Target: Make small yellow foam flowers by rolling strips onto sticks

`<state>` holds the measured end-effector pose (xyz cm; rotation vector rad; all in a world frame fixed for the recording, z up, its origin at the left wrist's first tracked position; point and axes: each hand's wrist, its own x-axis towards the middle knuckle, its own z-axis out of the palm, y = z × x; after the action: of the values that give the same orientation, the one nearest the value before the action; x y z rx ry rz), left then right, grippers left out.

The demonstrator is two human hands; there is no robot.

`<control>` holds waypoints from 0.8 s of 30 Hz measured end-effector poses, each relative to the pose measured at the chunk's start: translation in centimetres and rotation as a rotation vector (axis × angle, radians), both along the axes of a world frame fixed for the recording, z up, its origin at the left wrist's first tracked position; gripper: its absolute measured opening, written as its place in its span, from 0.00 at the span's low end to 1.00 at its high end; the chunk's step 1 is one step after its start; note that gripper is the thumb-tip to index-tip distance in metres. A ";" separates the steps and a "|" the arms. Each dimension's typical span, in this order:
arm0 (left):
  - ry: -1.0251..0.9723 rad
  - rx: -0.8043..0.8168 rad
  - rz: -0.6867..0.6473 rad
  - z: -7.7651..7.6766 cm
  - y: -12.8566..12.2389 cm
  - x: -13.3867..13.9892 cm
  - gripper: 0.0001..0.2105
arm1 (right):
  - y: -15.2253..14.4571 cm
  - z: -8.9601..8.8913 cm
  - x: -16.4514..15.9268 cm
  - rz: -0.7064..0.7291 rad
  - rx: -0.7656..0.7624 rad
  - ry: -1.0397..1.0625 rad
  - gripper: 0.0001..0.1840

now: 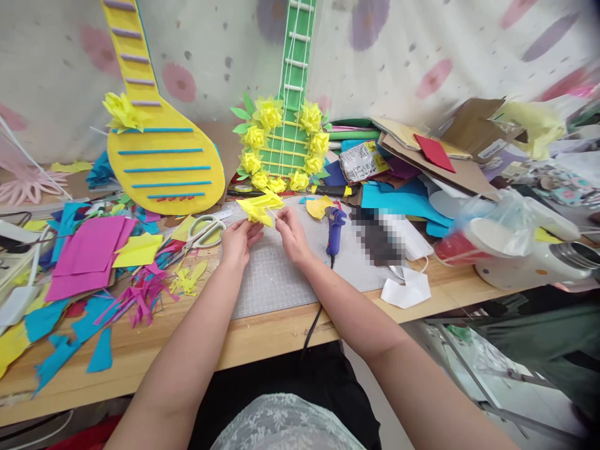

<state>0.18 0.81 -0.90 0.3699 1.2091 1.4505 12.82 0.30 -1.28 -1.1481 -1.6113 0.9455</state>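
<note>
A yellow crepe-paper flower is held up over the grey cutting mat, its petals loosely spread. My left hand has its thumb and fingers closed at the flower's lower left edge; the fingertips are partly hidden. From the right, my right hand pinches a thin white stick that runs to the petals. A purple glue gun lies right of that hand. Off-white handled scissors rest beside my left hand. Behind the flower stands a green paper guitar shape ringed with yellow paper flowers.
A yellow paper lute shape leans at the back left. Magenta paper sheets and blue scraps lie on the left. Cardboard piles up at the right, with a white face mask, a cup and a flask. A black cord hangs over the table edge.
</note>
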 end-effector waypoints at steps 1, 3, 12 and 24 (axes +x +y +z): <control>-0.018 0.011 0.013 -0.1 0.1 -0.2 0.02 | -0.3 0.1 -0.1 0.032 0.073 -0.055 0.07; -0.056 0.027 0.048 -0.2 0.3 -0.4 0.03 | -0.7 0.1 -0.5 0.123 0.135 -0.155 0.07; -0.030 0.060 0.081 -0.1 0.0 0.1 0.04 | 0.8 -1.6 -1.4 0.069 0.021 -0.257 0.11; -0.123 0.085 -0.076 -0.1 -0.4 0.1 0.05 | 1.4 -1.4 -0.8 0.011 -0.004 -0.246 0.11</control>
<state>0.25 0.43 -1.01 0.3747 1.0270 1.4408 12.02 1.69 -2.70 -1.2993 -1.8130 0.8400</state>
